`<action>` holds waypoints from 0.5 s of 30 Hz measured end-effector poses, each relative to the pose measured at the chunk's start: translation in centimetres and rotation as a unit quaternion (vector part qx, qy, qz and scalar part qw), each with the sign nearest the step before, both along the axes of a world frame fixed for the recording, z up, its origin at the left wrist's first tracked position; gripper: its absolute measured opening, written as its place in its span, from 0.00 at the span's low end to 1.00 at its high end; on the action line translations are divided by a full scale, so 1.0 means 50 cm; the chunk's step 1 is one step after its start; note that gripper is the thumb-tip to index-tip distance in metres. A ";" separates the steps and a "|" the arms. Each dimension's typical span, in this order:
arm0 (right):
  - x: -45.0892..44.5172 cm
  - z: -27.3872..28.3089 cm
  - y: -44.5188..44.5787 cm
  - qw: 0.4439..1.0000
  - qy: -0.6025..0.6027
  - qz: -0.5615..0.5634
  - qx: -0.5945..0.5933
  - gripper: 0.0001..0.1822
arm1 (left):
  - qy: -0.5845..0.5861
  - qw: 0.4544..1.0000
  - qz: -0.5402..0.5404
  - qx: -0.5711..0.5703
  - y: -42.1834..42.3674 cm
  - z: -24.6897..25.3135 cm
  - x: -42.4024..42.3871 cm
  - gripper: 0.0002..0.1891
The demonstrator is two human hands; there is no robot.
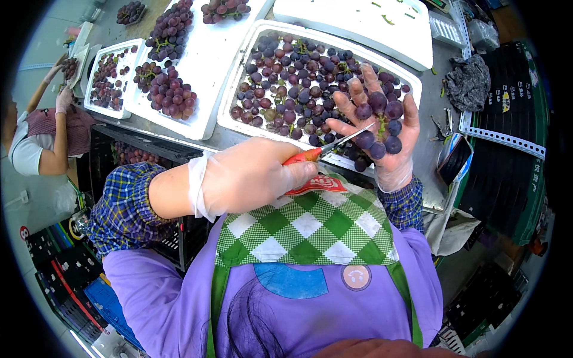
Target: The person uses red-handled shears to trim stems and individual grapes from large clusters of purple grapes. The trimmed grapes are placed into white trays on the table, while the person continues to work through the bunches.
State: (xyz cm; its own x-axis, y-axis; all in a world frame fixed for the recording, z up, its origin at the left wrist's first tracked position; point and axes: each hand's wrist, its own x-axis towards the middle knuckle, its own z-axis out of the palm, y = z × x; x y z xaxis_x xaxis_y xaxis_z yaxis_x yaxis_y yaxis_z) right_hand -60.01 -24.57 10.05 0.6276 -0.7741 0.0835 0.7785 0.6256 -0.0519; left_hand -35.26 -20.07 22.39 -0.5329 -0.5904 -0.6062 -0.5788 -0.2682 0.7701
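Observation:
Red-handled snips (305, 156) with slim pointed metal blades are in my left hand (250, 174), which wears a clear glove. Their tips reach the green stem in the middle of a small cluster of dark purple grapes (377, 102). That cluster lies on the upturned palm of my right hand (396, 154), also gloved, with its fingers spread around and under it. Below both hands, a white foam tray (226, 114) holds many loose purple and reddish grapes (291, 91). A few grapes hang below the palm, partly hidden.
A white foam lid (353, 27) bears green stem scraps. Grape bunches (172, 91) rest on a foam board (208, 67). Beside it stands a smaller grape tray (91, 105). A dark crumpled cloth (468, 83) and dark crates (506, 143) are at right. A gloved co-worker (47, 143) handles grapes at left.

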 end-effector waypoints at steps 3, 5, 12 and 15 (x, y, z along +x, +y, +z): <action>0.000 -0.001 0.004 1.000 0.012 -0.011 -0.008 0.44 | 0.035 0.996 0.031 0.082 -0.002 -0.013 -0.006 0.22; -0.002 -0.002 0.005 0.999 0.032 -0.015 -0.006 0.44 | 0.039 0.996 0.020 0.076 -0.006 -0.019 -0.004 0.24; -0.001 -0.005 0.001 0.998 0.039 -0.009 -0.040 0.45 | 0.055 0.991 0.046 0.112 -0.007 -0.028 -0.010 0.25; 0.001 -0.005 0.002 0.998 0.041 -0.011 -0.041 0.45 | 0.061 0.988 0.055 0.132 -0.009 -0.030 -0.012 0.26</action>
State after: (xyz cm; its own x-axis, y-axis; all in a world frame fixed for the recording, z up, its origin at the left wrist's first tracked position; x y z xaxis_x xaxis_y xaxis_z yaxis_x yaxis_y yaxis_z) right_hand -59.94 -24.46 9.81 0.6183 -0.7801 0.0958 0.7827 0.6000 -0.1656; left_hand -35.86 -20.50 20.87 -0.5523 -0.4787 -0.6825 -0.4422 -0.5258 0.7267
